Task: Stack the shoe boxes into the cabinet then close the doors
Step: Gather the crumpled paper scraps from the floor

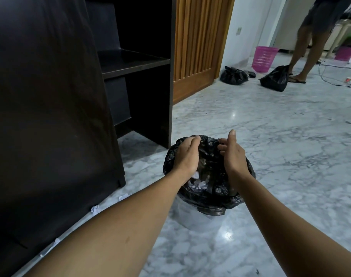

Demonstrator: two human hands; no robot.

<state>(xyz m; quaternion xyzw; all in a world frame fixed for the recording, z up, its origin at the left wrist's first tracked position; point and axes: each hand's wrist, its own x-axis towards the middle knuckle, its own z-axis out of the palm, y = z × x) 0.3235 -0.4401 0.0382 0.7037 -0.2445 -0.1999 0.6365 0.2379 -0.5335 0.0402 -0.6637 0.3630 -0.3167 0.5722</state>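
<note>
Left hand [187, 154] held the far edge of the black bag [208, 188], right of the dark cabinet [50, 96]. Right hand [233, 154] curled beside it; I could not tell its hold.

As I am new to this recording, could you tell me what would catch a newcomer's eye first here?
The eye lands first on the left hand and right hand, both over the black-lined bin on the marble floor at centre frame. The dark cabinet looms on the left with its shelves exposed. Far off at the upper right, a pink basket stands out.
</note>
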